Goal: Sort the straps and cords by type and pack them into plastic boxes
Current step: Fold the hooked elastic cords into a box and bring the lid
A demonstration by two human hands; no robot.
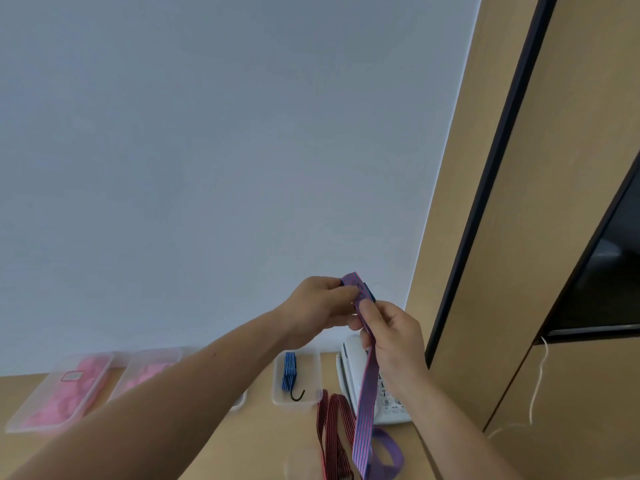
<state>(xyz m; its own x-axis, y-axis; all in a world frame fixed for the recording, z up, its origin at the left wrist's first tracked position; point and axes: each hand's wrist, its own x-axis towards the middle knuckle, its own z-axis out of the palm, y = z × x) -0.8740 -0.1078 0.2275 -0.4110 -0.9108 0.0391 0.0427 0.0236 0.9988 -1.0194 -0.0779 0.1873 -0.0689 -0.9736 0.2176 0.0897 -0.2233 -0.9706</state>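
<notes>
I've got the purple striped strap [364, 412] up in the air between both hands, well above the table [263, 439], so its loose length hangs straight and doesn't tangle as it's gathered. The left hand [320, 304] has its fingers curled round the folded top end, thumb pressing the loops flat. That's the bundle being built. The right hand [393, 342] pinches the strap just below, thumb and fingers closed on the band, feeding the next fold upward. The tail runs down past the white telephone [348, 374] and curls at the bottom edge of the view; I can't tell whether it touches the table there.

Beyond, a clear box [309, 370] already holds a folded blue striped strap [289, 372] with its hook [298, 396] showing, so like goes with like. A red-and-black strap [332, 420] lies loose on the table beside it, not yet packed. Far left, a box of pink items [17, 424], blurred.

My read: mid-fold, boxing comes after.
</notes>
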